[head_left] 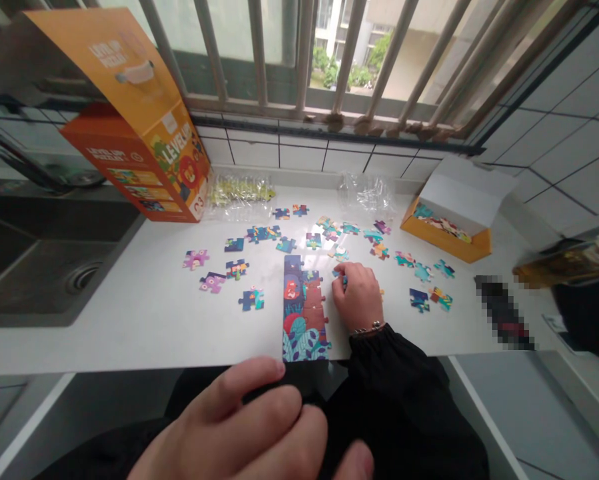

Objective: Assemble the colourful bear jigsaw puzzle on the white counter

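Observation:
On the white counter, a partly joined jigsaw puzzle (313,303) forms an upright strip reaching the front edge, with a red animal, brown areas and blue leaves. Just right of it, my right hand (359,297) is closed, fingertips down on a blue puzzle piece that is mostly hidden beneath them. My left hand (239,427) hangs close to the camera in front of the counter edge, fingers loosely bent and apart, with nothing visible in it. Loose pieces lie around the strip, including a blue-orange piece (237,269), a purple piece (212,282) and a dark blue piece (420,301).
A tall orange puzzle box (144,160) stands open at the back left, beside a sink (54,267). Clear plastic bags (242,195) lie along the wall. At right is an open yellow box (446,230) with pieces inside, near a blurred dark object (504,312).

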### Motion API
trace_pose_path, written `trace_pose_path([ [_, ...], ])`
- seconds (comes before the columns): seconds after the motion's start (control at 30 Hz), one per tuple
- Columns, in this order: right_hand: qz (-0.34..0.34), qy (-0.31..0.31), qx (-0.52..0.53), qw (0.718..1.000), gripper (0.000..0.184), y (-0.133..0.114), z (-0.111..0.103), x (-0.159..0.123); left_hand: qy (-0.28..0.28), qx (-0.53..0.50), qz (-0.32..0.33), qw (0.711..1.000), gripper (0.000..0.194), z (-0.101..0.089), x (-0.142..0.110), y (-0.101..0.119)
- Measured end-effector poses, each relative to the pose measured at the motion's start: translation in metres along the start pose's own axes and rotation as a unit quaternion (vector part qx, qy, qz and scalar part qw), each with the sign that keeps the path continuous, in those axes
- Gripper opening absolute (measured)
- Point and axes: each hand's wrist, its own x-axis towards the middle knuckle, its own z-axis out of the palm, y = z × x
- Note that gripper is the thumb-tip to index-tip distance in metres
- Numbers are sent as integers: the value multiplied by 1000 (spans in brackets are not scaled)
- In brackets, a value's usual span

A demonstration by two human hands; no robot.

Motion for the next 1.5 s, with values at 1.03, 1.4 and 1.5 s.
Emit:
trace_pose_path([
  [1.03,-8,-6,24,1000,17,1,2,-2,-141,58,-52,987,53,129,-16,-53],
  [1.4,-8,-8,23,1000,16,0,1,-2,-129,39,-58,989,45,126,-15,-52],
  [1.5,-6,-10,23,1000,16,0,1,-2,-125,36,-59,990,44,126,-14,-52],
])
